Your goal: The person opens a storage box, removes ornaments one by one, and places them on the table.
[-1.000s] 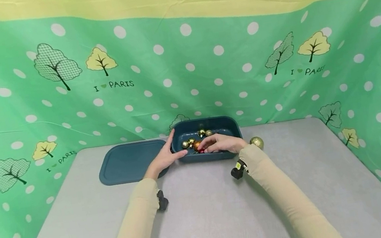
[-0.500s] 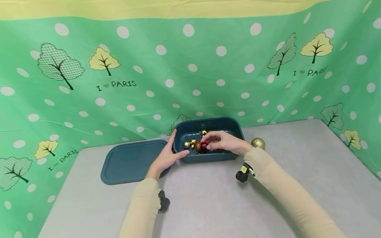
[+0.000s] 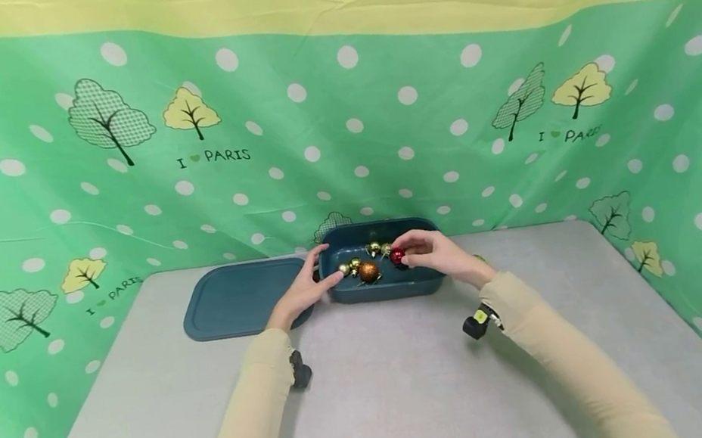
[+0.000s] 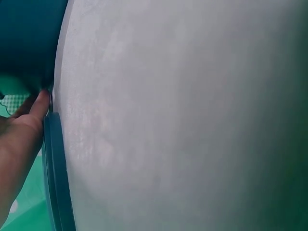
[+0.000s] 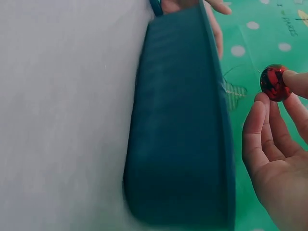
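Note:
In the head view my right hand (image 3: 442,252) pinches a small shiny red Christmas bauble (image 3: 397,256) between thumb and fingertips, over the right part of a dark blue box (image 3: 390,291). The right wrist view shows the bauble (image 5: 274,83) held up beyond the box's rim. At the box's left end, my left hand (image 3: 304,290) grips it, thumb at the front corner and fingers along the end. Inside lie an orange glittery bauble (image 3: 368,271) and several small gold baubles (image 3: 374,249), grouped at the left and middle.
A flat blue lid (image 3: 236,302) lies on the grey table (image 3: 378,391) left of the box, partly under my left hand. A larger gold bauble (image 3: 480,258) stands to the right, mostly hidden behind my right wrist. A green polka-dot cloth (image 3: 405,126) hangs behind the table.
My right hand has lifted the red bauble from beside the orange one and carried it to the right. My left hand stays at the box's left end.

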The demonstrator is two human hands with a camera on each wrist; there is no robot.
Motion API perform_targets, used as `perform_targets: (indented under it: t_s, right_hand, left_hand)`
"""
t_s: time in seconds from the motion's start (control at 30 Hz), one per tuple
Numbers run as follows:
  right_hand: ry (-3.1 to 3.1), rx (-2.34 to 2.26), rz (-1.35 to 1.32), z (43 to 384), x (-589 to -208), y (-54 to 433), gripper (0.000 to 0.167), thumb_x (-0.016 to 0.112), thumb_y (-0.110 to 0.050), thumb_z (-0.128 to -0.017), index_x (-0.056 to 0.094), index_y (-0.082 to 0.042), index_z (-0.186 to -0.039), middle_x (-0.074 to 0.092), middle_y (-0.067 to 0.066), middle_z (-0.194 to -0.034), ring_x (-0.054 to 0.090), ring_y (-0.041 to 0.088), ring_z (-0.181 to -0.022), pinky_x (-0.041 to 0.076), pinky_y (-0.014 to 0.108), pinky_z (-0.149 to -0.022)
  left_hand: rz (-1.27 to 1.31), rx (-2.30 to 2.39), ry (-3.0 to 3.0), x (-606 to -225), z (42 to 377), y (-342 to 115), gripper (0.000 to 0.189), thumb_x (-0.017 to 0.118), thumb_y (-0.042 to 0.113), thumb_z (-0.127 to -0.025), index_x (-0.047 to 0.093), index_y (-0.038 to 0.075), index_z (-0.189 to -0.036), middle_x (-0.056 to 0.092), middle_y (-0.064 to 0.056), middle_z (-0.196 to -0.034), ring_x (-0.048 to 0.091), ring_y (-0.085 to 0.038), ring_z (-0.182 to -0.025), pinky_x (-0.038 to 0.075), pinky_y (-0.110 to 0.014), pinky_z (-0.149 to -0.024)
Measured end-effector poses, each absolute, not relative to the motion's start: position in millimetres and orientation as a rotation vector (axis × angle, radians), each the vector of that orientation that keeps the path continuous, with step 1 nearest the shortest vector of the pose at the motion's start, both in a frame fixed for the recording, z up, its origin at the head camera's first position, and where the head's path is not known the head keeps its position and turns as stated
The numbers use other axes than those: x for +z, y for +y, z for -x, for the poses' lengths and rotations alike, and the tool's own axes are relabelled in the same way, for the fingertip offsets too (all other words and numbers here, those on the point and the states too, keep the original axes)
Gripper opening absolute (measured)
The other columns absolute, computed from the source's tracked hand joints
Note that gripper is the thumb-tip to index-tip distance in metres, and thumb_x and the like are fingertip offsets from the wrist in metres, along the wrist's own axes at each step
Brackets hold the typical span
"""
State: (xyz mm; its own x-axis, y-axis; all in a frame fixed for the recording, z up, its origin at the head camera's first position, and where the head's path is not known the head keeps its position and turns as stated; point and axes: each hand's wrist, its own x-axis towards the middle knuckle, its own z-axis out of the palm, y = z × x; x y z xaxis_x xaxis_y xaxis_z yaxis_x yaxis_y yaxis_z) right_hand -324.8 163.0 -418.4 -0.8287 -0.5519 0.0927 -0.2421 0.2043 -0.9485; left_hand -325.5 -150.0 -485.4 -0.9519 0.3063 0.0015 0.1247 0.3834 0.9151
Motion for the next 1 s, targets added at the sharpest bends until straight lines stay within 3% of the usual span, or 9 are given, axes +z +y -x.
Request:
perform_targets:
  t_s: [0.1, 0.37, 0.6, 0.83, 1.0]
  right_hand:
    - [2.263, -1.665, 0.733, 321, -415, 178, 0.034, 0.065, -0.007, -0.093, 0.059, 0.002, -0.125, 0.060, 0.016, -0.121, 0.061, 0.023, -0.102, 0.045, 0.057, -0.089]
    - [2.348, -1.686, 0.698, 311, -411, 212, 0.033, 0.063, -0.003, -0.092, 0.058, 0.007, -0.124, 0.061, 0.021, -0.118, 0.061, 0.016, -0.099, 0.051, 0.029, -0.079]
    - [2.360, -1.684, 0.670, 303, -410, 233, 0.034, 0.064, -0.005, -0.093, 0.058, 0.007, -0.124, 0.059, 0.025, -0.118, 0.062, 0.023, -0.099, 0.050, 0.028, -0.083]
    - [2.388, -1.720, 0.648, 298, -411, 253, 0.037, 0.064, -0.003, -0.092, 0.055, 0.011, -0.125, 0.058, 0.026, -0.119, 0.062, 0.011, -0.099, 0.047, 0.021, -0.084]
    - [2.426, -1.731, 0.622, 296, -414, 269, 0.038, 0.065, -0.004, -0.092, 0.055, 0.011, -0.125, 0.061, 0.022, -0.116, 0.061, 0.010, -0.097, 0.048, 0.021, -0.084]
  left_hand:
    - [-0.379, 1.595, 2.485, -485, 326, -150, 0.075, 0.062, 0.043, -0.094, 0.020, 0.026, -0.154, 0.009, -0.016, -0.158, 0.017, -0.039, -0.142, 0.025, -0.063, -0.105]
    - [-0.392, 1.634, 2.453, -486, 326, -151, 0.079, 0.065, 0.040, -0.093, 0.018, 0.023, -0.155, 0.008, -0.015, -0.158, 0.015, -0.039, -0.142, 0.023, -0.063, -0.105]
    - [-0.422, 1.649, 2.431, -488, 326, -152, 0.084, 0.068, 0.034, -0.092, 0.015, 0.025, -0.156, 0.005, -0.009, -0.160, 0.013, -0.038, -0.143, 0.023, -0.061, -0.107]
    - [-0.442, 1.637, 2.405, -486, 325, -152, 0.086, 0.066, 0.036, -0.093, 0.009, 0.028, -0.157, -0.001, -0.010, -0.161, 0.008, -0.040, -0.143, 0.020, -0.062, -0.107]
    - [-0.440, 1.612, 2.388, -468, 315, -149, 0.087, 0.065, 0.030, -0.094, 0.007, 0.020, -0.157, -0.003, -0.014, -0.160, 0.007, -0.042, -0.143, 0.020, -0.062, -0.107]
